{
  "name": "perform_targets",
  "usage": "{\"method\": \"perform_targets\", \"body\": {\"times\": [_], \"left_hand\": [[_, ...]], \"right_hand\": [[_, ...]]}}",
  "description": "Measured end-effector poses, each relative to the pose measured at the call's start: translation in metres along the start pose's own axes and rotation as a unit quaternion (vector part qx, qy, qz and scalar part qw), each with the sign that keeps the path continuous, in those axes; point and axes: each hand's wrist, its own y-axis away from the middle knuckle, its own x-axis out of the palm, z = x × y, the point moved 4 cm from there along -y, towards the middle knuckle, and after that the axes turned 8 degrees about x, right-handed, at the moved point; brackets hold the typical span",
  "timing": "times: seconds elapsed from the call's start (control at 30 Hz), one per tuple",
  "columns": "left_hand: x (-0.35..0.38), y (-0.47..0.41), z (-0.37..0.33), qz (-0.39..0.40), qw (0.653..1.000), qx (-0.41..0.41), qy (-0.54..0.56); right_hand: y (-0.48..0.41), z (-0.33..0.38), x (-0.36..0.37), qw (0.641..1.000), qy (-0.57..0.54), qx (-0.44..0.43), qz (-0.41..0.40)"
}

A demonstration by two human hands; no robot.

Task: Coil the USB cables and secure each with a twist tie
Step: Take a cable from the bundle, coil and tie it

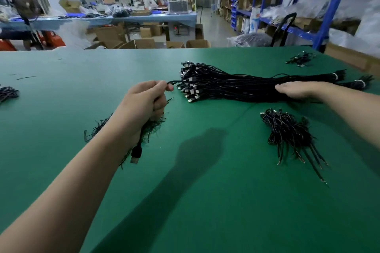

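Left hand [147, 99] grips a black cable [174, 82] and twist ties [152, 127]; right hand [296, 91] rests flat, fingers straight, on the cable bundle [226, 86] atop the green counter [185, 191].

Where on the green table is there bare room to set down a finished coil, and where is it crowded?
Bare green table runs along the near edge, between the left forearm and the coiled pile. More lies far left, beyond the left hand. Crowded: the long cable bundle under the right hand.

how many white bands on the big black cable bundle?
2. Far band and near band, both at the right end of the cable bundle. Others may hide under the right hand.
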Motion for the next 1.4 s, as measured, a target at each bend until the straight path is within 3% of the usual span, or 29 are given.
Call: {"method": "perform_targets", "body": {"times": [0.13,0.2,0.23,0.3,0.4,0.5,0.67,0.77,0.9,1.0,1.1,1.2,1.27,1.4], "left_hand": [[0.007,0.005,-0.021,-0.047,0.993,0.034,0.099],[0.012,0.008,-0.032,-0.070,0.987,0.045,0.140],[0.015,0.011,-0.038,-0.081,0.984,0.056,0.152],[0.023,0.017,-0.048,-0.099,0.980,0.084,0.151],[0.046,0.034,-0.053,-0.093,0.985,0.112,0.094],[0.059,0.050,-0.048,-0.078,0.991,0.076,0.079],[0.051,0.061,-0.040,0.039,0.994,-0.023,0.095],[0.052,0.065,-0.030,0.067,0.996,-0.029,0.059],[0.055,0.072,-0.013,0.109,0.990,-0.048,0.071],[0.056,0.075,-0.001,0.093,0.993,-0.051,0.051],[0.051,0.076,0.009,0.043,0.993,0.056,-0.092],[0.057,0.085,0.015,0.111,0.953,0.171,-0.224],[0.062,0.088,0.016,0.134,0.931,0.230,-0.248],[0.065,0.083,0.009,0.061,0.903,0.330,-0.269]], "right_hand": [[0.070,0.044,-0.015,0.987,0.008,-0.098,-0.130],[0.119,0.066,-0.011,0.969,-0.086,-0.160,-0.165],[0.144,0.076,-0.005,0.962,-0.156,-0.182,-0.133],[0.190,0.097,0.019,0.933,-0.287,-0.216,0.011],[0.243,0.129,0.055,0.833,-0.450,-0.246,0.208],[0.271,0.152,0.073,0.757,-0.546,-0.260,0.249],[0.286,0.156,0.091,0.715,-0.593,-0.246,0.278],[0.293,0.154,0.100,0.672,-0.619,-0.255,0.317],[0.291,0.146,0.110,0.665,-0.634,-0.242,0.311],[0.290,0.136,0.118,0.678,-0.627,-0.238,0.300],[0.289,0.124,0.125,0.688,-0.620,-0.237,0.294],[0.294,0.117,0.131,0.671,-0.614,-0.248,0.334],[0.299,0.116,0.135,0.654,-0.607,-0.253,0.375],[0.310,0.113,0.143,0.658,-0.564,-0.267,0.421]]}}
